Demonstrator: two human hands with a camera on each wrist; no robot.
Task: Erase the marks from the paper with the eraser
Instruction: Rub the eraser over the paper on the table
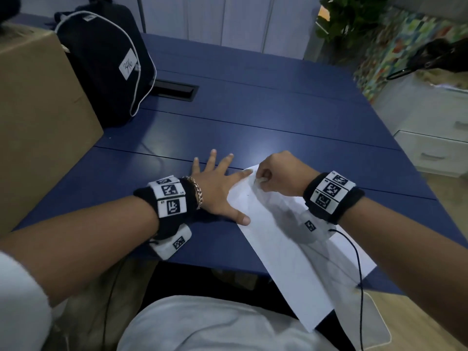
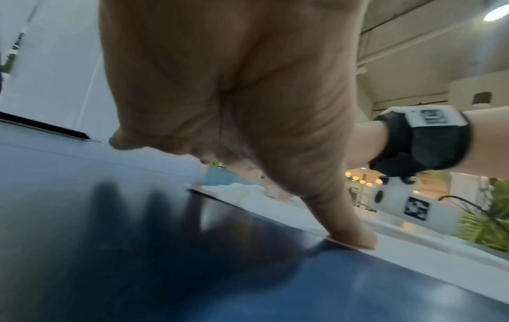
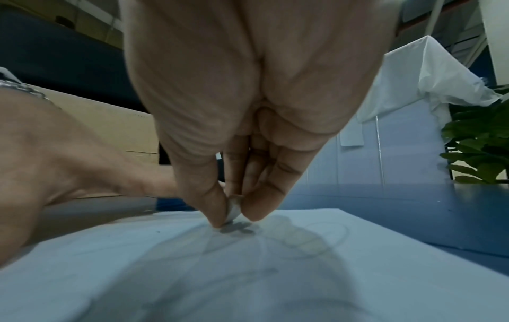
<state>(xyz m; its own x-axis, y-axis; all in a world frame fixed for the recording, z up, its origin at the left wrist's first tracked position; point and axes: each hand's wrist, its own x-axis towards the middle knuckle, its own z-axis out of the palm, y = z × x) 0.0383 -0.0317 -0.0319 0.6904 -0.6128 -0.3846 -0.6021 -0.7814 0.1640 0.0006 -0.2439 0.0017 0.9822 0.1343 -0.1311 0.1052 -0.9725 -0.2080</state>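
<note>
A white sheet of paper [image 1: 283, 239] lies slanted on the blue table [image 1: 253, 122], its near end hanging over the front edge. My left hand [image 1: 215, 188] lies flat with fingers spread, thumb and forefinger pressing the paper's left edge [image 2: 399, 250]. My right hand [image 1: 263, 179] pinches a small white eraser [image 3: 233, 210] between thumb and fingers, its tip down on the paper [image 3: 192, 272] near the far corner. Faint pencil loops [image 3: 327, 237] show on the sheet right of the eraser.
A cardboard box [image 1: 38, 127] and a black backpack [image 1: 106, 62] stand at the left of the table. A black cable slot [image 1: 174, 89] is set into the tabletop. White drawers [image 1: 430, 148] and a green plant [image 1: 352, 16] are to the right.
</note>
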